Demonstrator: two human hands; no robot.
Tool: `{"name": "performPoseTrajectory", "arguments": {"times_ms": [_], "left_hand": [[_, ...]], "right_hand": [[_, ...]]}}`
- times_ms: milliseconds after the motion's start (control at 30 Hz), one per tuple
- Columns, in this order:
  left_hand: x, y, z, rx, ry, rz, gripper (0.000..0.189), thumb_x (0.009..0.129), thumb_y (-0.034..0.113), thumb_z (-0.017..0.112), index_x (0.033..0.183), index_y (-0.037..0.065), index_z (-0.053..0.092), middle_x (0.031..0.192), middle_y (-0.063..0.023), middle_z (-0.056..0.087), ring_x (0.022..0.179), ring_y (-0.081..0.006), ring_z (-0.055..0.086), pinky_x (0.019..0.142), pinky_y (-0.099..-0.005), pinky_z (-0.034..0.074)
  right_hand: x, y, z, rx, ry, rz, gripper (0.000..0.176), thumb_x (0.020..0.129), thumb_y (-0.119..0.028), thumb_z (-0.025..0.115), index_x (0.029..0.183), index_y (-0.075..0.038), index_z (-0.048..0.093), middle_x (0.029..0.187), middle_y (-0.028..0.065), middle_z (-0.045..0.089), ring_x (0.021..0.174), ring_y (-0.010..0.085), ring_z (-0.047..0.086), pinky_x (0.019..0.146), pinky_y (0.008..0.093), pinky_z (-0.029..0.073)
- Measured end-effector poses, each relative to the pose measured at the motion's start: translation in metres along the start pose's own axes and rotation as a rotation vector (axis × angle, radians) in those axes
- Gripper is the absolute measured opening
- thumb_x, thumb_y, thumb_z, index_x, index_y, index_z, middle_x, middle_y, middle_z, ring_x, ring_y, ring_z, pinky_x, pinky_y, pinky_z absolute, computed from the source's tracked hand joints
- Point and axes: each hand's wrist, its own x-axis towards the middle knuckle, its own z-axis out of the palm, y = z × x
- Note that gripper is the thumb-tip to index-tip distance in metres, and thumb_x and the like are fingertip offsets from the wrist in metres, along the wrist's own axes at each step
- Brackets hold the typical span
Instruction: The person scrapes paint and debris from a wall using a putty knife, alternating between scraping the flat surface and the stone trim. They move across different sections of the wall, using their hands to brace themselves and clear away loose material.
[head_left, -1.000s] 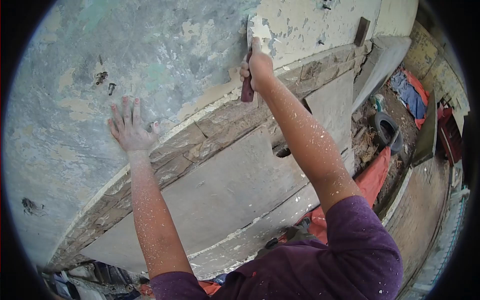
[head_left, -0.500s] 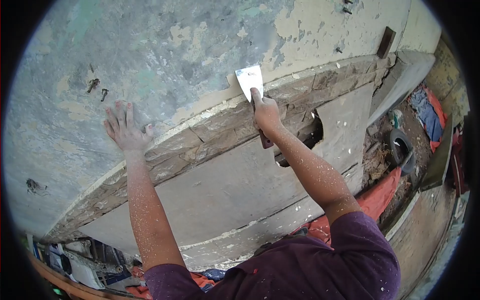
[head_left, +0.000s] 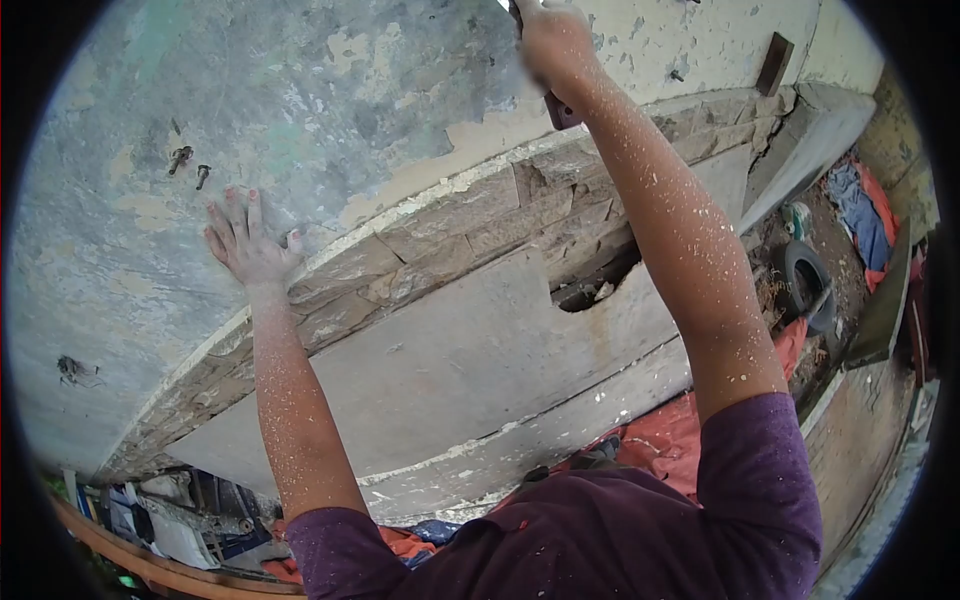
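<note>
My left hand [head_left: 256,245] lies flat on the peeling wall [head_left: 330,110], fingers spread and whitened with dust, just above the stone ledge. Higher up and to the right, my right hand [head_left: 560,48] is closed around the dark handle of a scraper [head_left: 564,112]. The handle's lower end pokes out beneath my fist, while nearly all of the blade lies beyond the top of the view. Bare grey patches and flaking cream paint cover the wall around both hands. Pale paint flakes speckle both forearms.
Two bolts [head_left: 181,158] stick out of the wall above my left hand. Below runs a stone-faced ledge [head_left: 430,250], then a grey panel [head_left: 450,350] with a broken hole [head_left: 590,290]. A tyre [head_left: 803,285], blue cloth [head_left: 856,215] and orange sheeting [head_left: 665,440] lie on the ground.
My right hand has moved up the wall and slightly right with the scraper, carrying most of its blade out of view. My left hand stays flat on the same part of the wall.
</note>
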Motion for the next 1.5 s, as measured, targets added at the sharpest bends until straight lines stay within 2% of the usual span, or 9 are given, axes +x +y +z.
{"name": "performPoseTrajectory", "arguments": {"times_ms": [67, 133, 200, 300, 633, 967, 1200, 1367, 1500], "left_hand": [[-0.001, -0.002, 0.001, -0.006, 0.015, 0.017, 0.092, 0.061, 0.042, 0.065, 0.145, 0.027, 0.031, 0.156, -0.0038, 0.021, 0.143, -0.0342, 0.014, 0.112, -0.0568, 0.011], [0.002, -0.003, 0.004, -0.016, 0.032, 0.021, 0.093, 0.06, 0.042, 0.066, 0.145, 0.027, 0.031, 0.156, -0.0036, 0.02, 0.143, -0.0341, 0.014, 0.112, -0.0573, 0.011], [0.0, -0.003, 0.003, -0.017, 0.02, 0.02, 0.092, 0.059, 0.041, 0.066, 0.144, 0.027, 0.032, 0.156, -0.0038, 0.02, 0.143, -0.034, 0.013, 0.111, -0.0578, 0.012], [0.001, -0.004, 0.003, 0.017, 0.057, 0.048, 0.073, 0.085, 0.063, 0.035, 0.144, 0.022, 0.035, 0.153, -0.0076, 0.027, 0.141, -0.0362, 0.019, 0.11, -0.0566, 0.014], [0.002, -0.004, 0.009, 0.0, 0.086, 0.033, 0.072, 0.085, 0.065, 0.031, 0.144, 0.024, 0.036, 0.153, -0.0058, 0.027, 0.141, -0.0359, 0.02, 0.11, -0.0558, 0.013], [-0.002, -0.002, 0.002, 0.007, 0.022, 0.015, 0.079, 0.073, 0.057, 0.053, 0.144, 0.026, 0.036, 0.153, -0.0052, 0.027, 0.141, -0.0355, 0.019, 0.111, -0.0552, 0.012], [0.001, -0.003, 0.003, -0.034, 0.05, 0.031, 0.086, 0.065, 0.047, 0.064, 0.143, 0.027, 0.035, 0.154, -0.0037, 0.023, 0.142, -0.0342, 0.016, 0.111, -0.0572, 0.01], [-0.003, 0.0, -0.004, -0.074, -0.02, -0.034, 0.086, 0.065, 0.049, 0.066, 0.143, 0.034, 0.033, 0.154, 0.0028, 0.024, 0.143, -0.0298, 0.015, 0.112, -0.0552, 0.01], [0.0, -0.003, 0.001, -0.072, -0.028, -0.03, 0.089, 0.063, 0.05, 0.068, 0.143, 0.035, 0.032, 0.155, 0.0049, 0.021, 0.144, -0.0283, 0.012, 0.113, -0.0549, 0.009]], "right_hand": [[0.039, -0.02, -0.006, -0.027, -0.007, -0.128, 0.066, 0.093, -0.058, 0.041, 0.089, 0.004, 0.065, 0.078, 0.0217, 0.066, 0.077, 0.0338, 0.065, 0.072, 0.0443, 0.051], [0.051, -0.044, -0.025, -0.449, 0.002, -0.162, 0.061, 0.093, -0.056, 0.036, 0.13, -0.008, 0.047, 0.104, 0.024, 0.065, 0.091, 0.0369, 0.065, 0.076, 0.0509, 0.05], [0.027, 0.001, -0.033, -0.433, 0.161, -0.721, 0.063, 0.092, -0.06, 0.04, 0.09, -0.002, 0.066, 0.078, 0.0181, 0.066, 0.076, 0.034, 0.065, 0.072, 0.0445, 0.051], [-0.008, 0.053, -0.066, -0.985, -0.163, -0.378, 0.06, 0.09, -0.062, 0.042, 0.092, -0.008, 0.068, 0.08, 0.0168, 0.067, 0.079, 0.0348, 0.065, 0.072, 0.0458, 0.05], [-0.015, 0.078, -0.027, -1.397, -0.19, -0.758, 0.057, 0.09, -0.062, 0.041, 0.086, -0.013, 0.068, 0.065, 0.0092, 0.066, 0.062, 0.0258, 0.067, 0.055, 0.0385, 0.055], [-0.027, 0.033, -0.043, -1.603, -0.032, -0.921, 0.053, 0.092, -0.057, 0.041, 0.086, -0.013, 0.068, 0.061, 0.0068, 0.065, 0.058, 0.021, 0.067, 0.052, 0.033, 0.055], [-0.032, 0.028, -0.005, -1.6, -0.156, -1.043, 0.045, 0.092, -0.051, 0.045, 0.087, -0.013, 0.068, 0.068, 0.0064, 0.066, 0.065, 0.0227, 0.068, 0.06, 0.0348, 0.054], [-0.061, 0.02, 0.035, -1.764, -0.514, -0.748, 0.023, 0.093, -0.03, 0.052, 0.087, -0.018, 0.07, 0.087, 0.0043, 0.07, 0.083, 0.0182, 0.069, 0.068, 0.0332, 0.053], [-0.064, 0.009, 0.042, -1.7, -0.44, -0.952, 0.02, 0.09, -0.025, 0.055, 0.082, -0.013, 0.068, 0.079, 0.005, 0.069, 0.081, 0.0184, 0.069, 0.067, 0.032, 0.052]]}}
